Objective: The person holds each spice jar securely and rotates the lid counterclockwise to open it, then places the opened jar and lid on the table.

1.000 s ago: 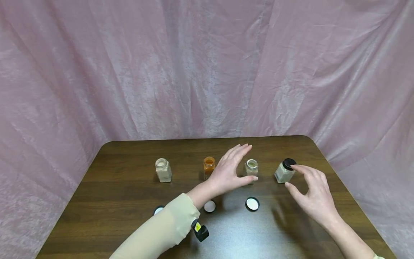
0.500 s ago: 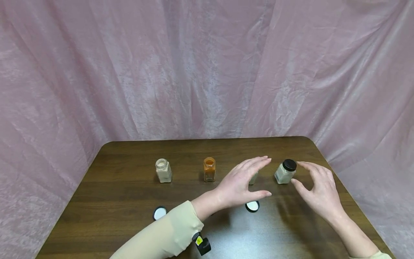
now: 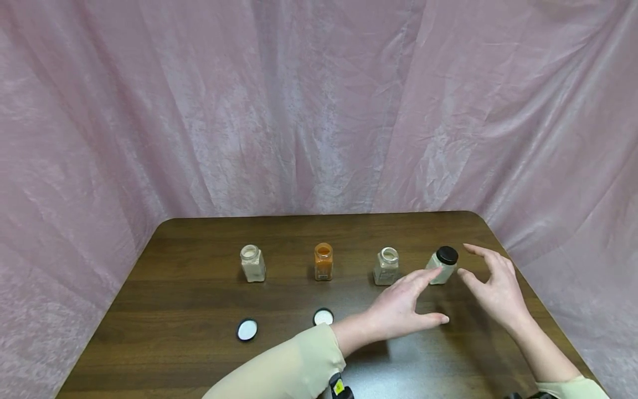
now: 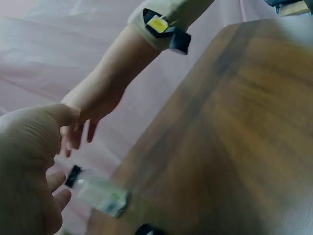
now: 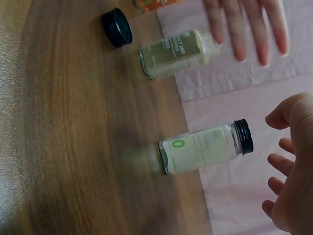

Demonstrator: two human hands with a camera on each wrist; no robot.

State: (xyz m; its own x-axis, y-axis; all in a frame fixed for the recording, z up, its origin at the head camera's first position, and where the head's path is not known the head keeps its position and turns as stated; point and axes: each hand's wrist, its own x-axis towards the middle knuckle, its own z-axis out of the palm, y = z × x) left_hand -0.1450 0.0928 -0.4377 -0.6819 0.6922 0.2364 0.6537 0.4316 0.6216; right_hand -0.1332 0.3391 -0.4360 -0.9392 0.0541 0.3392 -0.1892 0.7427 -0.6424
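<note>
A glass spice jar of pale powder with a black lid (image 3: 447,255) stands upright at the right end of a row. My right hand (image 3: 495,288) hovers just right of it, thumb and fingers spread and apart from the jar (image 5: 200,149) in the right wrist view. My left hand (image 3: 401,307) reaches in from the lower left, fingers extended, fingertips overlapping the jar's lower left in the head view; contact cannot be told. Neither hand holds anything. Left of the capped jar stands an uncapped jar of pale greenish powder (image 3: 386,269).
An uncapped orange spice jar (image 3: 323,266) and an uncapped cream-coloured one (image 3: 253,266) stand farther left. Loose lids lie in front, one at left (image 3: 246,330), one at the middle (image 3: 323,316), another (image 5: 117,27) seen in the right wrist view. Pink cloth (image 3: 319,111) hangs behind the table (image 3: 189,288).
My left hand has moved right and nearer, from in front of the middle jars toward the capped jar. The right hand has drawn slightly right, away from that jar's lid.
</note>
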